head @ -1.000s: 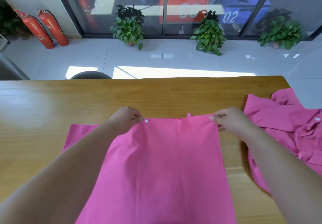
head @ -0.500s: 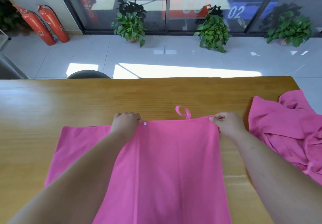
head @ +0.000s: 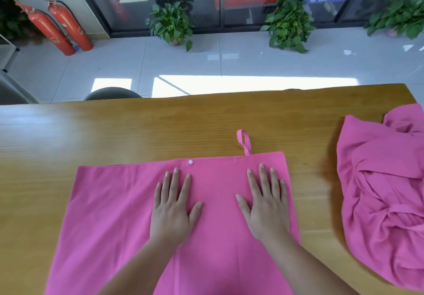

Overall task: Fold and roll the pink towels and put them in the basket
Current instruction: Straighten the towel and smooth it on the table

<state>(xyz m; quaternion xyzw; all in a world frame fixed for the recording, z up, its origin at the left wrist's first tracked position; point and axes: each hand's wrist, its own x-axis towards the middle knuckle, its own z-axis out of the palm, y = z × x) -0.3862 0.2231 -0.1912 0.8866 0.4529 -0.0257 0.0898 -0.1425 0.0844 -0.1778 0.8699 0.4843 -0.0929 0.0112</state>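
Note:
A pink towel (head: 110,207) lies spread flat on the wooden table (head: 160,125) in front of me, its right part folded over the left. A white snap sits near its far edge, and a small hanging loop (head: 243,141) sticks out beyond that edge. My left hand (head: 172,205) lies flat on the folded layer with fingers straight. My right hand (head: 266,200) rests flat beside it, near the towel's right edge. A heap of crumpled pink towels (head: 385,193) lies at the table's right end. No basket is in view.
Bare tabletop stretches to the left and beyond the towel. A dark chair back (head: 112,94) shows behind the table's far edge. On the tiled floor beyond stand two red fire extinguishers (head: 62,26) and several potted plants (head: 172,24) along a glass wall.
Both hands let go of the folded layer's far corners and now lie flat on it, nearer to me. The towel has settled flat and the loop lies on the table.

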